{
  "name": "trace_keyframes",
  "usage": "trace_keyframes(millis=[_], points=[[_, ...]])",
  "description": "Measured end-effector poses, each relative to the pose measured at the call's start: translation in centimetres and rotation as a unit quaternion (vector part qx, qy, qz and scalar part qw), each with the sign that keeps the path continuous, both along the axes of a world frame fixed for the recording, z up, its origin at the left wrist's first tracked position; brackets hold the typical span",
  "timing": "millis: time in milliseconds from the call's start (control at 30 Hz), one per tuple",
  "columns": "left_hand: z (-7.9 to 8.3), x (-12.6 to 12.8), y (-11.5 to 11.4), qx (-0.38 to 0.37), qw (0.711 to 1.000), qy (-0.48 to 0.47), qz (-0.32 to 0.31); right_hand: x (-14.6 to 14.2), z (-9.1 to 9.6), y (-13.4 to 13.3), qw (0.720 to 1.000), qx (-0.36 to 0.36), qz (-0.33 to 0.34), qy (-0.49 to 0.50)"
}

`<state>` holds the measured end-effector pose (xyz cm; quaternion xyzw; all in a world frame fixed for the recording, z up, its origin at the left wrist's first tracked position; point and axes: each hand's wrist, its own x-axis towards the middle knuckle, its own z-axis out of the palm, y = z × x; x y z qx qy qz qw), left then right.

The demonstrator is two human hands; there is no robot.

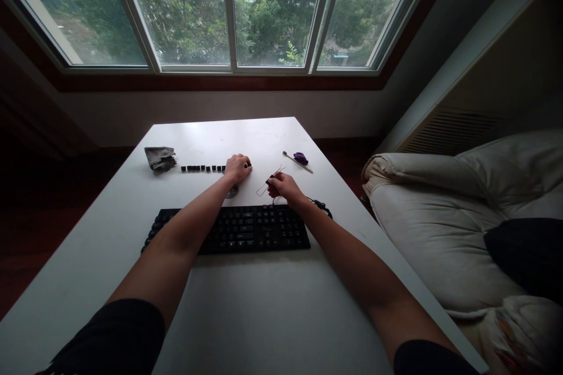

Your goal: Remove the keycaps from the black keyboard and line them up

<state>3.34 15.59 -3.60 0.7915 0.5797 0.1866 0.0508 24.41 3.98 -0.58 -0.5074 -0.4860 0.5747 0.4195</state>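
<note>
Black keycaps [203,168] in a row, just beside the left hand [238,168].

Before me is a white desk [264,316]. Behind it, a wide window [229,12] shows green trees [185,6] and gives soft daylight. Under it is a pale wall [211,106]; the floor [26,272] is dark red. On my right there is a cream sofa [431,234].

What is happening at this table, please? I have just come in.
Someone is working with small black keys by a window. The left grip is at the right end of a row of small black keys; the right grip holds a thin wire tool. A black keyboard lies nearer the person, partly hidden by the left forearm. A grey cloth lies left of the row.
</note>
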Motion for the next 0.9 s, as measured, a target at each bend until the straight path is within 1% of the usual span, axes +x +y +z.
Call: trace_keyframes(millis=[267,667,900], points=[[0.2,-0.4,0.1,0.007,1.000,0.016,0.003,0.1,0.2,-0.1,1.000,0.005,0.004,0.002],[0.2,-2.4,-0.2,0.035,0.998,0.040,-0.015,-0.2,0.3,-0.3,1.000,-0.002,0.001,-0.005],[0.6,-2.5,-0.7,0.034,0.998,0.049,-0.015,-0.2,0.3,-0.4,1.000,-0.006,0.006,-0.010]])
